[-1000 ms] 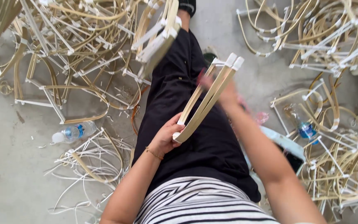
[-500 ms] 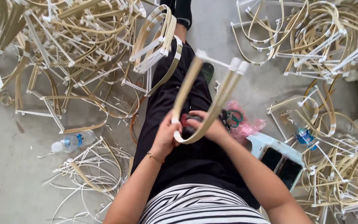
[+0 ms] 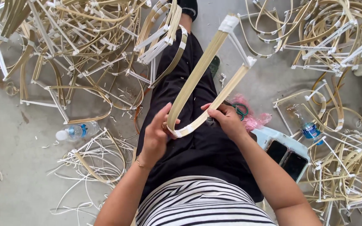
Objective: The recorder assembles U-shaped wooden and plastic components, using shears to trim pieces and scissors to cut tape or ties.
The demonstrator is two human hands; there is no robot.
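Note:
I hold a U-shaped frame of bent pale bamboo strips (image 3: 197,75) over my lap, its closed bend toward me and its two taped ends pointing away. My left hand (image 3: 156,134) grips the bend at its left side, by the white tape wrap. My right hand (image 3: 227,119) pinches the right strip just above the bend. A thin white crosspiece joins the two far ends. Below the frame lie my black trousers (image 3: 197,155) and striped shirt.
Heaps of similar bamboo frames cover the concrete floor at upper left (image 3: 72,46), upper right (image 3: 323,33) and lower right (image 3: 348,171). A plastic water bottle (image 3: 76,132) lies left; another bottle (image 3: 308,127) right. Two dark phones (image 3: 285,157) rest on a light-blue stool beside pink plastic (image 3: 252,119).
The frame's two arms have spread apart from a nearly closed bundle into an open U. My right hand slid down from the upper strip to the bend, close to my left hand.

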